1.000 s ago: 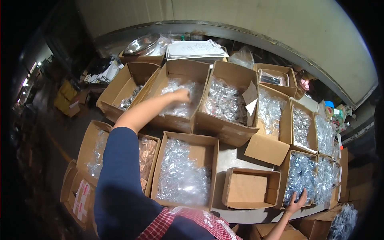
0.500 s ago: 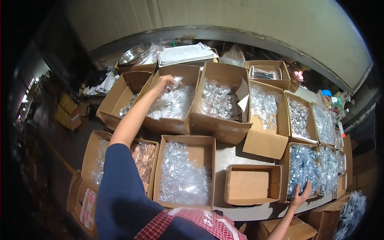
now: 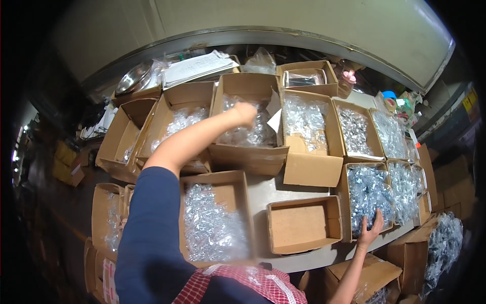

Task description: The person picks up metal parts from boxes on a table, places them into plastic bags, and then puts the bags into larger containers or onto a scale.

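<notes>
Possibly, clear plastic packets (image 3: 249, 136) could snag on the cardboard flap (image 3: 274, 104) and spill; left hand (image 3: 245, 114) blurred, grip cannot be told. Right hand (image 3: 370, 233): fingers spread against bluish packets (image 3: 368, 187).

Open cardboard boxes (image 3: 301, 228) stand on a pale table (image 3: 271, 191).

There are two hands, the left hand (image 3: 246, 114) and right hand (image 3: 371, 233), three deep cartons (image 3: 248, 159) across the upper left and centre, one bare-bottomed carton (image 3: 298, 228) at lower centre, one paper stack (image 3: 197, 69) upper left, and one blue lid (image 3: 389, 95) upper right.
</notes>
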The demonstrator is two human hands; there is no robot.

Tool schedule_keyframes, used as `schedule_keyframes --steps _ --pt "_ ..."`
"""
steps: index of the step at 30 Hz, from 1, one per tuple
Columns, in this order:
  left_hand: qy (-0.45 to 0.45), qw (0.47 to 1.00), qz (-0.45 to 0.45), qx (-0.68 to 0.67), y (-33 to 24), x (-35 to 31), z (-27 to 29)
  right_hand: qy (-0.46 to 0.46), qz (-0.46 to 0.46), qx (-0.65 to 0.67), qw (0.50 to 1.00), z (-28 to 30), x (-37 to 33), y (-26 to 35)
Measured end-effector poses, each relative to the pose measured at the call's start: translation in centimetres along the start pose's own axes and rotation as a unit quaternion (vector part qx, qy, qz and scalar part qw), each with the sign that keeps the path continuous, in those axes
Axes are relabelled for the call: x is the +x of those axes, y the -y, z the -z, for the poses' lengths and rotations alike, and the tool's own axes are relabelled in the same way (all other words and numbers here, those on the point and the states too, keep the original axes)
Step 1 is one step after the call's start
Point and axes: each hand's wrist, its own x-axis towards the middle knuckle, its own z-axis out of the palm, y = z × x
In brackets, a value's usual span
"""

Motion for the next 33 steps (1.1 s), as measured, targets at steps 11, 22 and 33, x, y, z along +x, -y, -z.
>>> schedule_keyframes --steps 11,22,33 --pt "-0.078 0.832 0.027 -0.549 5.7 -1.1 -0.4 -0.021 0.003 0.032 0.999 0.2 0.3 1.0" --pt "-0.023 0.318 0.004 -0.948 -3.0 -11.2 6.4 -0.058 0.023 0.026 0.998 0.4 -0.2 -0.2" --pt "0.321 0.844 -0.268 -0.336 -26.2 -12.6 1.7 -0.066 0.017 0.026 0.997 0.6 0.8 0.8"
